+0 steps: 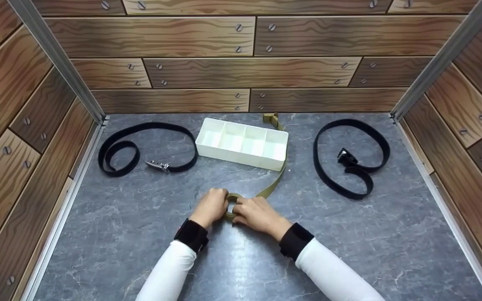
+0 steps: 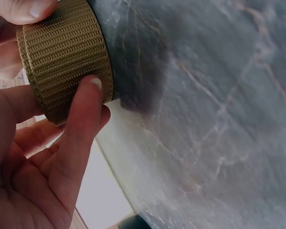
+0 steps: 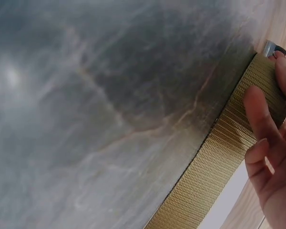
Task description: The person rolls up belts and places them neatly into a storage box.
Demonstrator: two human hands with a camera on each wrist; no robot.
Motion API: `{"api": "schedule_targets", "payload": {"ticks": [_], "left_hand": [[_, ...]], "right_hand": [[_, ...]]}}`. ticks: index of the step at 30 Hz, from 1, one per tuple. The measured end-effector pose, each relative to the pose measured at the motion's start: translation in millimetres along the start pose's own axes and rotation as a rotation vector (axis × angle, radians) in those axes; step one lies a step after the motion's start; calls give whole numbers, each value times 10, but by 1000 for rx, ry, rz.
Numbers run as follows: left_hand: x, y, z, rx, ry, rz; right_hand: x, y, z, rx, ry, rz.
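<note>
An olive woven belt (image 1: 271, 189) runs from behind the white box down toward my hands, where its near end is rolled into a loose coil (image 2: 69, 57). My left hand (image 1: 212, 205) grips the coil's left side, thumb and fingers around the band in the left wrist view. On the coil's right side, my right hand (image 1: 260, 214) holds the band between thumb and fingers. From there the strap (image 3: 200, 186) stretches away flat on its edge in the right wrist view. The belt's far end (image 1: 270, 118), folded over, lies behind the box.
A white box (image 1: 241, 156) with several compartments stands beyond my hands, touching the olive strap. To its left a black belt (image 1: 153, 125) with a silver buckle (image 1: 157, 166) lies curled. Another black belt (image 1: 317, 154) with a dark buckle lies at right. Wood-patterned walls (image 1: 191, 37) enclose the table.
</note>
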State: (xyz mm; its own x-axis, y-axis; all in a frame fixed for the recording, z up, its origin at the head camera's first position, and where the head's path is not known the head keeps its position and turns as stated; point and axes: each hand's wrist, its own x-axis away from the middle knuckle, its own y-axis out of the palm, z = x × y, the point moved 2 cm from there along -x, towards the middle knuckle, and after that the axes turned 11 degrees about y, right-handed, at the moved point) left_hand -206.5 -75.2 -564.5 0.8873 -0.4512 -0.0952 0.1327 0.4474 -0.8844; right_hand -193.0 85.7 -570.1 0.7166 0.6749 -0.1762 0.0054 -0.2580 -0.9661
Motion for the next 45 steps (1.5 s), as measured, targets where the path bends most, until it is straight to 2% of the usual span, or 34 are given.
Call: {"api": "schedule_targets", "payload": {"ticks": [7, 14, 21, 24, 29, 31, 36, 38, 40, 45], "left_hand": [[4, -4, -18, -7, -15, 13], [-1, 20, 1, -1, -50, 1], [-28, 4, 19, -20, -33, -1], [-26, -4, 8, -37, -14, 18], [-19, -16, -20, -67, 17, 59], [-20, -25, -34, -77, 14, 74], [-27, -58, -73, -92, -13, 86], [-30, -68, -80, -101, -1, 72], [-35, -71, -78, -114, 38, 54], [-44, -54, -67, -145, 139, 6]], "right_hand": [[10, -20, 40, -26, 11, -56], [-3, -20, 11, 4, 17, -35], [-1, -46, 73, -109, 1, -53], [9, -58, 133, -170, 32, -53], [25, -64, 225, -255, 136, -64], [35, -74, 257, -277, 170, -69], [46, -92, 316, -303, 193, -91], [41, -90, 315, -285, 186, -100], [35, -83, 294, -245, 165, -111], [22, -31, 185, -139, 31, -74]]}}
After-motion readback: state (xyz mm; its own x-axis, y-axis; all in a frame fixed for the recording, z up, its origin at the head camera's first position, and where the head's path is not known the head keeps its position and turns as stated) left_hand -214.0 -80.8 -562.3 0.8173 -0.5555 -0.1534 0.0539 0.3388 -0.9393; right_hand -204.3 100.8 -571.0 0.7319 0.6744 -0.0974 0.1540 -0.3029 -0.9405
